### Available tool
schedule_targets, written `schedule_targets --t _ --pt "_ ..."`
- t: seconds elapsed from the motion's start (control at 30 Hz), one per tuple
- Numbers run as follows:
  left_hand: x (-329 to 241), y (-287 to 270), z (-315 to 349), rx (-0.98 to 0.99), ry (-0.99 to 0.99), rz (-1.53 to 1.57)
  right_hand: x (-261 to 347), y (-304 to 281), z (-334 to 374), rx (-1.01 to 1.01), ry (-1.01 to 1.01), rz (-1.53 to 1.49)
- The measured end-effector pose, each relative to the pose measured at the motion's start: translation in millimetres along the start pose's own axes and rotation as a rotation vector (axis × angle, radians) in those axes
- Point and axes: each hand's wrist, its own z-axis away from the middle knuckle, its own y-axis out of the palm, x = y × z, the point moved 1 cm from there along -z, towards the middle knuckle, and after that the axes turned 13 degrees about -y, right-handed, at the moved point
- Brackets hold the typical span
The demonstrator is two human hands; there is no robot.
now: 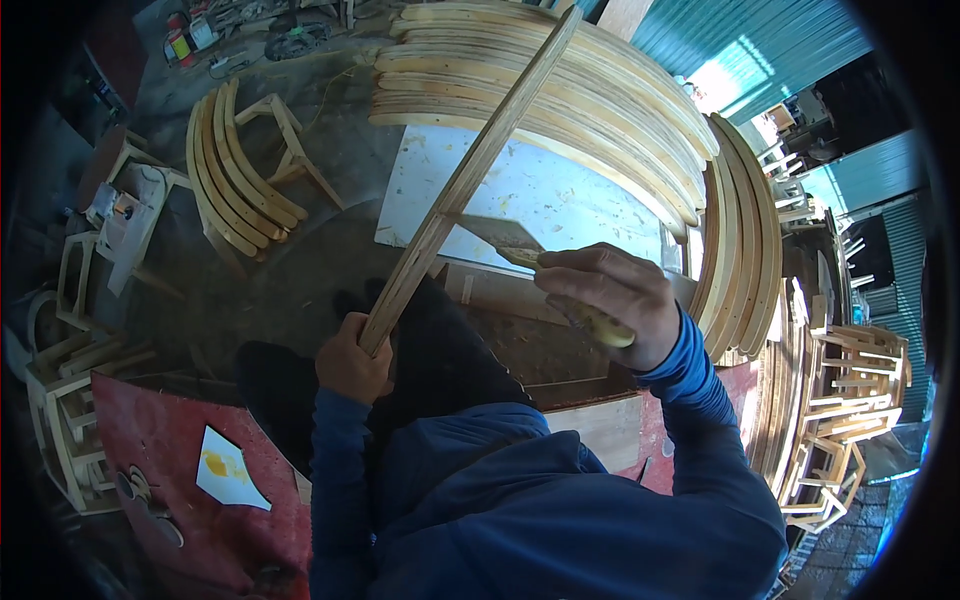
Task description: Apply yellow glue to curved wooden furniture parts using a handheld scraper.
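Note:
A long, narrow wooden strip slants up and to the right in front of me, its far end over a stack of curved slats. My left hand is wrapped round its lower end. In my right hand is a putty knife with a flat metal blade and a yellowish handle. The blade's edge meets the strip near its middle. Beneath the strip lies a white board spotted with yellowish smears.
Stacks of curved wooden slats stand beyond the board and to its right. More curved slats lean at the left by a wooden frame. A red panel bears a white sheet with a yellow smear. Wooden frames crowd the right.

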Motion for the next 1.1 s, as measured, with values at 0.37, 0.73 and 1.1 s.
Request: schedule_targets --t 0.37,0.73,1.1 --pt "-2 -2 0 0.023 -0.009 0.008 -58 25 22 -0.307 0.073 0.294" --pt "-2 0 -1 0.02 0.008 -0.004 -42 27 43 -0.18 0.198 0.217" --pt "-4 -4 -4 0.065 -0.001 0.045 -45 34 45 -0.178 0.153 0.255"
